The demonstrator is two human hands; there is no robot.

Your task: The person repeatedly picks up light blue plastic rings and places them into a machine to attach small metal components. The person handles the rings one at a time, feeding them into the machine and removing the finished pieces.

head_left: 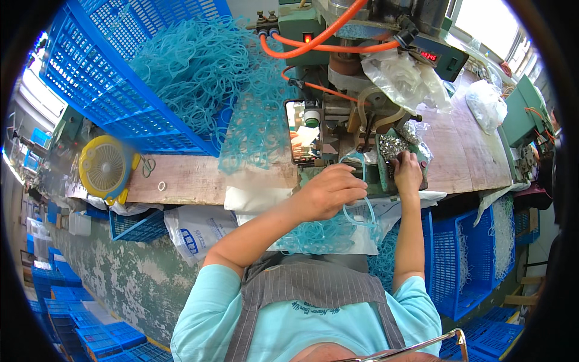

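My left hand (332, 192) is closed on a translucent light-blue plastic loop (360, 224), which hangs from the fingers in front of the press. At the right, the bent fingers of my right hand (408, 172) are in among small shiny metal pieces (392, 145) in a green tray. Whatever the right fingertips pinch is hidden. Just beyond my left hand stands the lower part of a bench press (347, 133), close to the top of the loop. More blue loops (316, 236) lie in a heap on white sheeting over my lap.
A tilted blue crate (114, 78) spills many blue loops (187, 66) onto the bench at the left. A phone (301, 133) leans by the press. Orange air hoses (325, 47) cross above. A yellow fan (104, 166) and green-handled scissors (147, 166) are far left; blue crates (446, 259) stand below right.
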